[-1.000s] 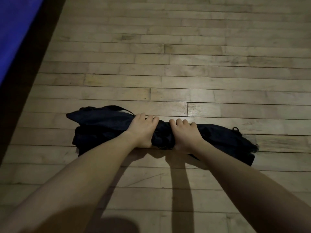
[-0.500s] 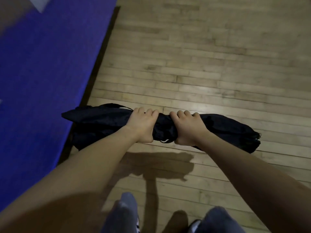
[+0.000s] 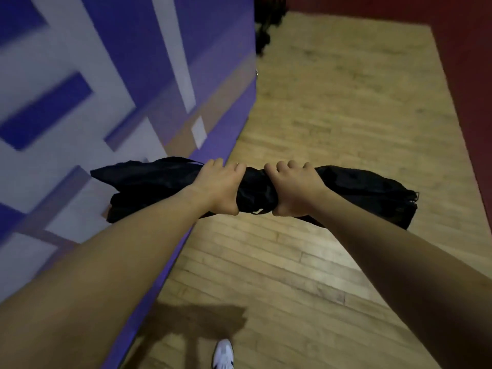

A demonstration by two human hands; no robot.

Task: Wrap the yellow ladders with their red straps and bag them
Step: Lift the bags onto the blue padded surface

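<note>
Here, black bag [image 3: 359, 190] held aloft, both hands' fingers [image 3: 290, 166] clenched around it, contents hidden.

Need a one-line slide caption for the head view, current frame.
Both hands, left and right, grip a black bag held level above the wood floor, beside a blue patterned mat.

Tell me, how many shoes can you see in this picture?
1: a white shoe on the wooden floor at the bottom edge, below the black bag. The other foot may be out of frame.
</note>
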